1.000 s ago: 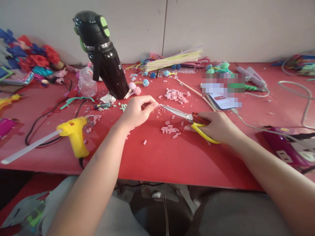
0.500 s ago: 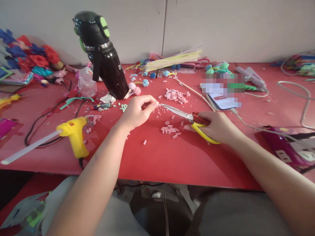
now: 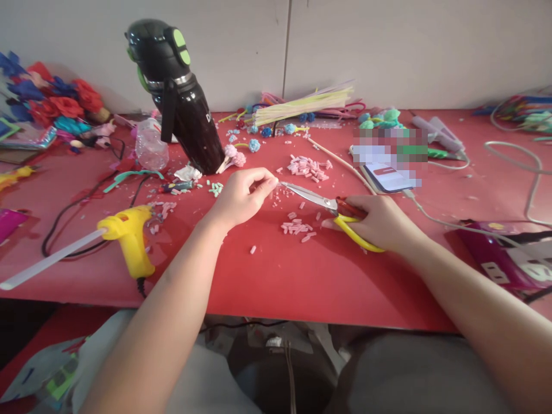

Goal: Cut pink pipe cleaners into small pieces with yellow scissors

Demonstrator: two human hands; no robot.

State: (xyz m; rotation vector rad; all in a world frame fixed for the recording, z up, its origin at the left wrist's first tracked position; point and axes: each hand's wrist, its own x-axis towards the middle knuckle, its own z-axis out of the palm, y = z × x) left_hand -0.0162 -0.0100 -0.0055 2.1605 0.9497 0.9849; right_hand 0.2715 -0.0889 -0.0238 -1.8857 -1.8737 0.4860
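Observation:
My right hand [image 3: 377,221] is closed on the handles of a pair of scissors [image 3: 313,197], one side yellow and the other red-orange. The blades look nearly closed, and their tips point left at the fingertips of my left hand [image 3: 245,195]. Thumb and forefinger of that hand are pinched together; what lies between them is too small to make out. Behind the blades is a pile of short pink pieces [image 3: 307,168]. A smaller group of pink pieces [image 3: 297,226] lies just in front of them, with crumbs scattered around. One single pink piece [image 3: 253,249] sits nearer the front edge.
A yellow glue gun [image 3: 131,236] with a glue stick lies left of my forearm. Behind it stands a black bottle [image 3: 185,103]. Pale yellow strips [image 3: 304,106] lie along the wall. A phone [image 3: 388,172] with a cable and a purple power strip [image 3: 495,253] are at right.
Almost nothing differs. Both hands and the scissors keep the same position, and the whole view has shifted by a few pixels.

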